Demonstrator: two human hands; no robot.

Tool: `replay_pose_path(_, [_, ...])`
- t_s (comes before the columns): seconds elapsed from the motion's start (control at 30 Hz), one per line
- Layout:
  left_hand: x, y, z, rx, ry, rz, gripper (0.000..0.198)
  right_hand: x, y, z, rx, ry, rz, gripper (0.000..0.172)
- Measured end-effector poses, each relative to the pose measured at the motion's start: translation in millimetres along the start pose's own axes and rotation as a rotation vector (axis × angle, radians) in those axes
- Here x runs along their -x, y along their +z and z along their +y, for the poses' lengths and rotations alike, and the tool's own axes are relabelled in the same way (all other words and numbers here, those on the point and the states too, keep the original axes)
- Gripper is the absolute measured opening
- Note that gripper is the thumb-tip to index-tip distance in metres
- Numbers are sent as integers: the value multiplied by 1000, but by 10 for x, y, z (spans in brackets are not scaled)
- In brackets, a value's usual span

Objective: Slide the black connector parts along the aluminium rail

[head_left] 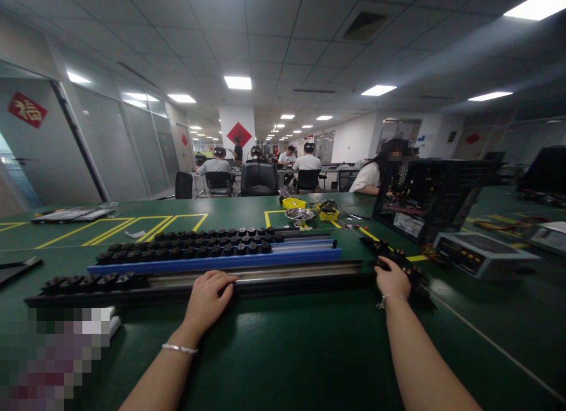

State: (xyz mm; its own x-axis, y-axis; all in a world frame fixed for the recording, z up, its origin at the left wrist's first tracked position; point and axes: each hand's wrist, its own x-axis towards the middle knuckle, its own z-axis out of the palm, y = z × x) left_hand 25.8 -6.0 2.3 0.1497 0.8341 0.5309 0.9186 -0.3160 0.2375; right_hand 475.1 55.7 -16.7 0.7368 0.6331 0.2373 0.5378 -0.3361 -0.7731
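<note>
A long black rail (292,286) with a metallic channel lies across the green table. Several round-topped black parts (110,280) sit in a row at its left end. My left hand (210,299) rests over the rail's near edge at the middle, its fingers bent over the rail and the thumb on the near side. At the rail's right end, my right hand (393,279) is closed among a cluster of similar black parts (418,275). What its fingertips hold is dark and partly hidden. Behind the rail stands a blue rail (305,257) beside more rows of black parts (212,246).
An open computer case (428,199) and a power supply unit (484,252) stand at the right. Farther back are a metal bowl (299,215) and a yellow tray (294,203). A person (369,175) sits beyond the case. A pixelated object lies at the left front.
</note>
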Motion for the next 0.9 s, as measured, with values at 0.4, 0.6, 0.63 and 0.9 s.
replay_pose_path(0.4, [24, 31, -138, -284, -295, 203, 35, 21, -13, 26, 78, 39, -96, 39])
replay_pose_path(0.6, [21, 37, -164, -236, -309, 133, 36, -11, -10, 46, 47, 50, -83, 41])
replay_pose_path(0.63, [21, 33, -163, -233, -315, 130, 36, -16, -10, 49, 29, 58, -69, 40])
replay_pose_path(0.9, [7, 42, -137, -270, -352, 174, 39, 110, -48, -162, -36, 25, 82, 38])
